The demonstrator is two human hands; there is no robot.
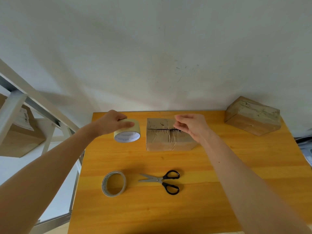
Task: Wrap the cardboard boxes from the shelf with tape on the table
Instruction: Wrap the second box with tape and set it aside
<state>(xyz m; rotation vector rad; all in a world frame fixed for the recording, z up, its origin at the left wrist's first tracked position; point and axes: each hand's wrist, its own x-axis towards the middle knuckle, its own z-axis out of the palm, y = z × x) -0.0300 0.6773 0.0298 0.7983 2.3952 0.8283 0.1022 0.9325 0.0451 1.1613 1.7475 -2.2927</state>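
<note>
While the tape roll (127, 130) is gripped by the left hand (111, 121) and the right hand (192, 126) fingers (179, 119) are pinched together over the middle cardboard box (167, 142), its gap looks not taped yet.

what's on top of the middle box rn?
The right hand, fingers curled, sits over the middle box, above a ragged dark slit in its top. The hand hides the top's right end; whether it pinches anything is unclear.

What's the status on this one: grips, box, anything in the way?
Left grip holds tape roll left of cardboard box. Right grip pinches apparent tape end over its split seam. Scissors, spare roll lie nearer, not obstructing.
</note>
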